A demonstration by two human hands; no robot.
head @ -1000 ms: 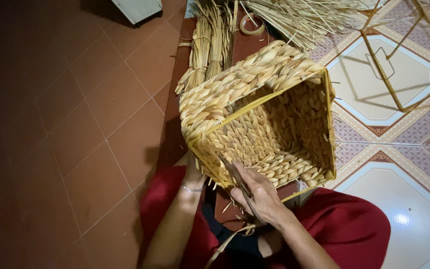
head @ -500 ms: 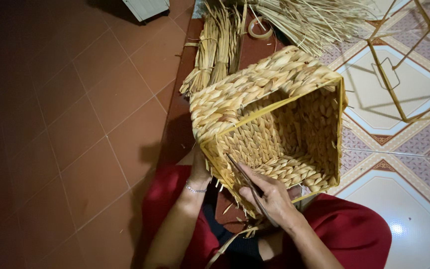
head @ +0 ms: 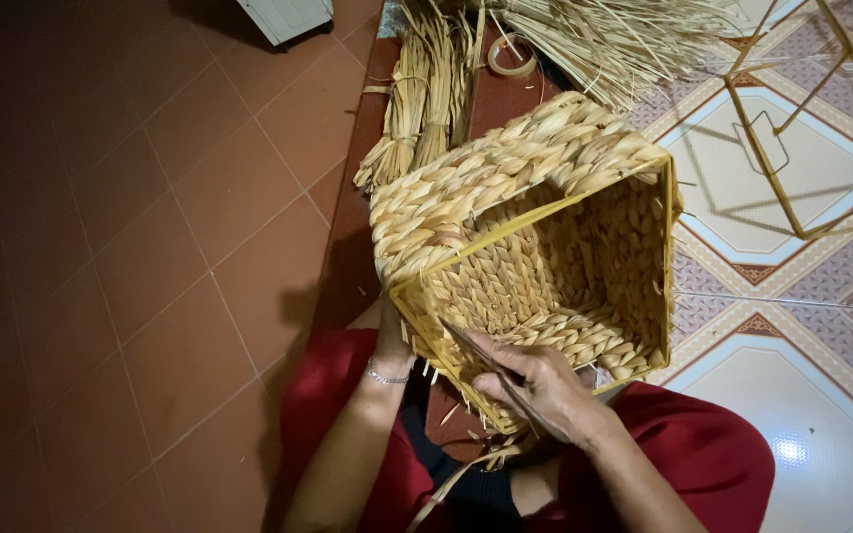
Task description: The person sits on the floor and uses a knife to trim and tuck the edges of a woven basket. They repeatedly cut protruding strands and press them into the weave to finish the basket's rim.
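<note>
the woven basket (head: 530, 262) lies tilted against the left hand (head: 394, 331) (grip hidden), right hand (head: 543, 387) clenching a thin tool (head: 481, 357) at its rim.

Square woven straw basket (head: 535, 247) w/ yellow frame rim lies tipped on its side over the lap, opening facing near. Left hand (head: 394, 331) steadies its left near corner from outside; silver bracelet (head: 385, 376) on wrist. Right hand (head: 545, 390) at the near rim grips a thin dark tool (head: 491, 365). Far: bundles of dried straw (head: 426, 89) on terracotta tile floor (head: 150, 247). Far right: bare yellow wire frame (head: 792, 128).
</note>
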